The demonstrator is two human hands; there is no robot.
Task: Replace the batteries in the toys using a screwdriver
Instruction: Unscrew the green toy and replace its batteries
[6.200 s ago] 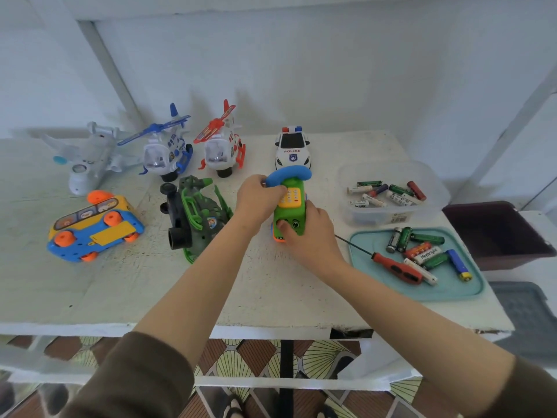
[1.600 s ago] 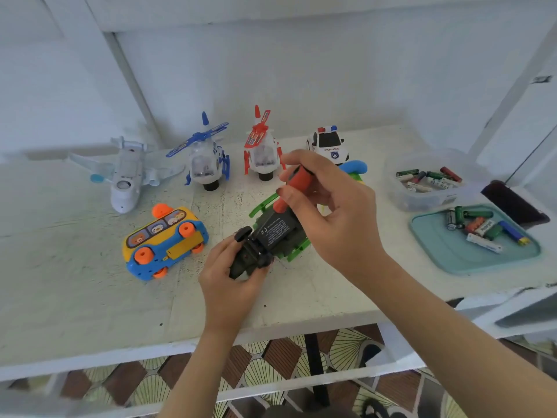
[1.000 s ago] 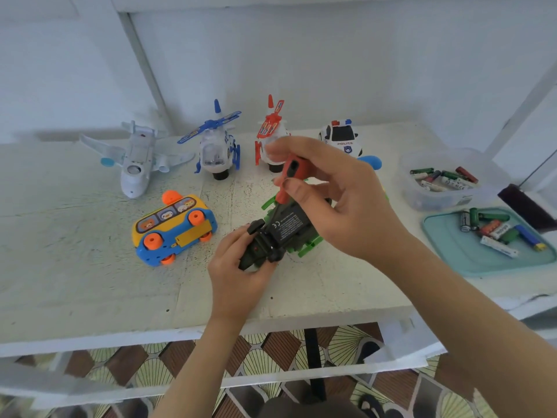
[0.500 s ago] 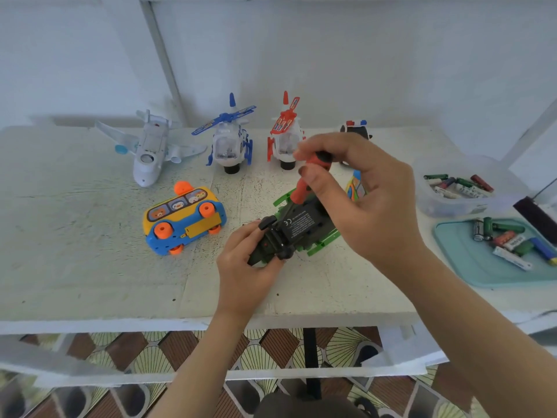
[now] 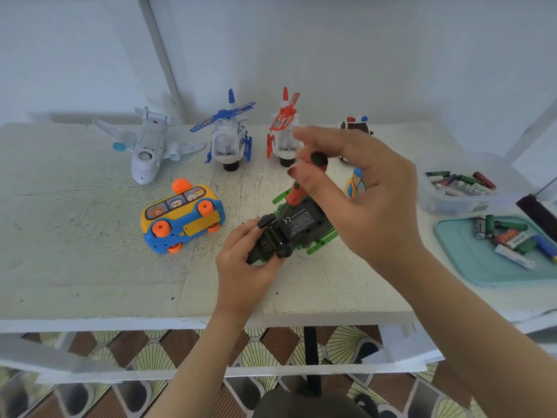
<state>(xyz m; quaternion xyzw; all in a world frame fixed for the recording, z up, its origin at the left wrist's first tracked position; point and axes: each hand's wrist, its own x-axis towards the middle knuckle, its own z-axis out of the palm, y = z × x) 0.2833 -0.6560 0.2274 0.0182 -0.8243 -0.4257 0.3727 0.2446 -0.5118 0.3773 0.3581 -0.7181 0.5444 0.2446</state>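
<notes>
A plain white wall (image 5: 361,55) closes the back under soft, even light, with faint shadows along its foot. A slanted white bar (image 5: 158,55) crosses it on the left, and a second slanted bar (image 5: 533,128) rises on the right. The white-painted surface (image 5: 75,267) looks worn, scratched and speckled with dark flecks. Below its front edge run a white rail (image 5: 180,374) and a dark post (image 5: 310,351). The floor (image 5: 271,339) is tiled in brown diamonds and pale yellow-green fans.
</notes>
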